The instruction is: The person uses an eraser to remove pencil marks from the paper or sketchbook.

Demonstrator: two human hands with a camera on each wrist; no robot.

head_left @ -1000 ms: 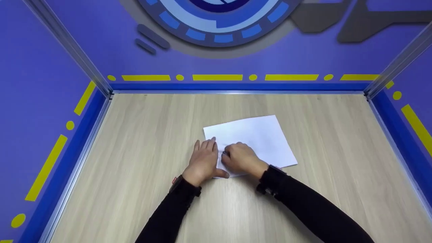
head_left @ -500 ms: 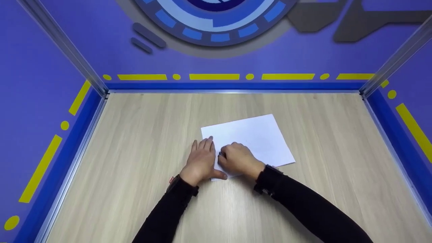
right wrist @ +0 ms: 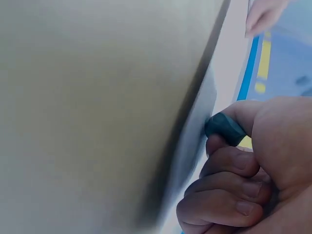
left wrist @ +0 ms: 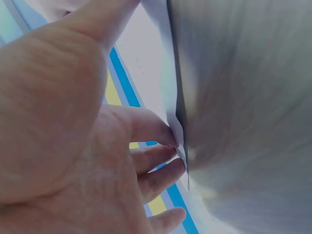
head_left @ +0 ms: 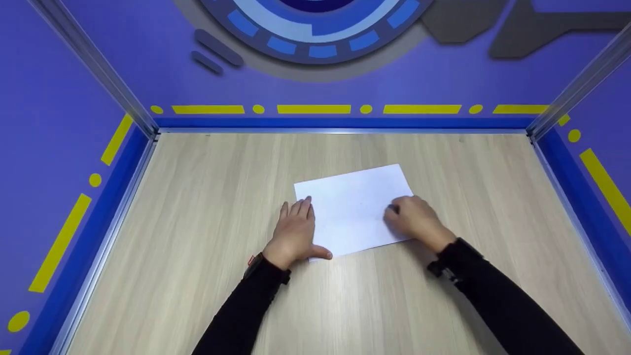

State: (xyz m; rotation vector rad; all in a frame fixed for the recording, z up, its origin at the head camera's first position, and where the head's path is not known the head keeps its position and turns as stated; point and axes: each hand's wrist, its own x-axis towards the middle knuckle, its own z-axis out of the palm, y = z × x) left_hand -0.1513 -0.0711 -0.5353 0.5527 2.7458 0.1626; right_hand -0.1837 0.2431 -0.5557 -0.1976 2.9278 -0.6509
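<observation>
A white sheet of paper (head_left: 350, 207) lies slanted on the table. My left hand (head_left: 295, 231) rests on its left edge with fingers stretched out and thumb spread along the near edge. In the left wrist view the fingertips (left wrist: 168, 139) touch the paper. Toward the right end of the sheet my right hand (head_left: 414, 219) is held low, its fingers curled. Between thumb and index finger it pinches a small dark teal block (right wrist: 225, 129), eraser-like in size; its exact kind cannot be told. The head view shows only a dark bit of that block (head_left: 393, 208).
The pale wood-grain table (head_left: 207, 197) is bounded by a metal rail (head_left: 340, 130) at the back. Blue-purple panels (head_left: 345, 91) with yellow markings stand behind it and on both sides.
My right hand has slid rightward across the paper with the teal block, from beside the left hand to the right end. The left hand keeps its place. Creases seen earlier near it are gone.
</observation>
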